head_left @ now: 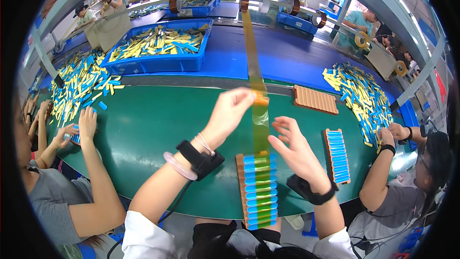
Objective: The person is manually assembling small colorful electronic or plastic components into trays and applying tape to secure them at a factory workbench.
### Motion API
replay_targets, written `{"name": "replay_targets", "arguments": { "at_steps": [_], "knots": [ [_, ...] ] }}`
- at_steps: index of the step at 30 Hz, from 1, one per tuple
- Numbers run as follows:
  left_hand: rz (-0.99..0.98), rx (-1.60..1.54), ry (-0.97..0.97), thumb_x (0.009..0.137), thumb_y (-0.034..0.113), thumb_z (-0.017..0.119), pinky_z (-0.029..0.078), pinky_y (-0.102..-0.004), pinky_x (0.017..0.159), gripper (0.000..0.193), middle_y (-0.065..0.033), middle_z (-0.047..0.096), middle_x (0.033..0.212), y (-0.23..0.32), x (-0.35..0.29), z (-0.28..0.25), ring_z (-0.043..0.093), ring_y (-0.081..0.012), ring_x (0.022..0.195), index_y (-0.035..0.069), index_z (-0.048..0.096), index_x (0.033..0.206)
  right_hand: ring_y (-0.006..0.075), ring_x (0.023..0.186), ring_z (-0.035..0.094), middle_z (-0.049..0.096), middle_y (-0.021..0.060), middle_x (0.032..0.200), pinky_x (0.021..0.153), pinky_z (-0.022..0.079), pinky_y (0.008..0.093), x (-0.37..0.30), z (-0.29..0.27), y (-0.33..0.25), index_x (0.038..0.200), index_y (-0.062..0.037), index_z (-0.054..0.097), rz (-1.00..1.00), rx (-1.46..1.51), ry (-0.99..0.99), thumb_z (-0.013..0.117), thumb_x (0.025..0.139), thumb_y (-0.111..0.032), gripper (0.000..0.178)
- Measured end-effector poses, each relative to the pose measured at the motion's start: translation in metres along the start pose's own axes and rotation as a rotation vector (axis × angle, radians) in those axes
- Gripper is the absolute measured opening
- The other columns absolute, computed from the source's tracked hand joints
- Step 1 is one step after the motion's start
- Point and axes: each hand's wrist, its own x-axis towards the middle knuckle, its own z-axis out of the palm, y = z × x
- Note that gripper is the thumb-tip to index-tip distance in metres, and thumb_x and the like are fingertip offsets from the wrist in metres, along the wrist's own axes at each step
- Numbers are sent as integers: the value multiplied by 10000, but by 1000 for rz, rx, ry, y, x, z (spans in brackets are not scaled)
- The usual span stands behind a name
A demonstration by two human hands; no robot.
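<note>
A band of translucent yellow-green tape [261, 132] comes down from a roll [245, 1] on the overhead rail. It runs over a row of blue rounded strips [249, 188] in a brown ribbed tray [241, 177] at the table's near edge. Above the tray, my left hand [230, 110] pinches the tape between thumb and fingers; a small orange piece shows at its fingertips, its kind unclear. To the right of the tape, my right hand [298, 151] is open, fingers apart, holding nothing. Black straps circle both my wrists.
An unfilled brown tray [315, 99] and a tray of blue strips [338, 156] lie on the green table [143, 129] to the right. Blue and yellow strips heap at left [79, 86] and right [362, 103]; more fill a blue bin [153, 67]. Co-workers' hands work at both sides.
</note>
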Motion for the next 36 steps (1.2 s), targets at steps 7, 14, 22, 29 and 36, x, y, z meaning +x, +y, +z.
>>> {"name": "replay_targets", "arguments": {
  "at_steps": [7, 14, 22, 29, 36],
  "knots": [
    [509, 1449, -118, 827, 160, 474, 417, -348, 823, 257, -145, 571, 1049, 39, 13, -12, 510, -245, 1031, 110, 548, 1069, 176, 925, 554, 544, 130, 1051, 815, 438, 310, -68, -46, -5, 1216, 18, 351, 510, 1151, -404, 450, 894, -167, 384],
    [672, 1364, -797, 722, 81, 491, 402, -367, 862, 453, -67, 448, 1204, 1, -81, 25, 391, -218, 1174, 124, 451, 1172, 183, 955, 549, 558, 124, 1041, 797, 453, 304, -104, -75, 12, 1182, 40, 385, 329, 1142, -79, 447, 886, -129, 347],
    [268, 1624, -644, 655, 53, 573, 427, -364, 796, 544, -49, 461, 1182, 17, -95, -30, 426, -206, 1140, 123, 427, 1175, 352, 1156, 349, 363, 207, 1224, 969, 294, 394, -152, -78, 48, 1218, 42, 310, 164, -351, 503, 668, 636, -17, 685],
    [-199, 1739, -424, 543, 100, 737, 421, -373, 888, 673, -53, 495, 1134, 18, -26, -155, 444, -255, 1096, 121, 449, 1151, 380, 1196, 231, 236, 269, 1267, 1002, 236, 413, -187, -102, 90, 1311, 53, 54, 437, -431, 447, 818, 513, -227, 1140],
    [71, 1548, -320, 679, 407, 644, 417, -483, 822, 439, -221, 412, 1140, -19, -39, -36, 371, -380, 1075, -11, 617, 809, 358, 1110, 311, 317, 244, 1193, 966, 268, 401, -174, -103, 103, 1307, 72, 47, 276, -498, 424, 789, 557, -178, 1085]
  ]
}}
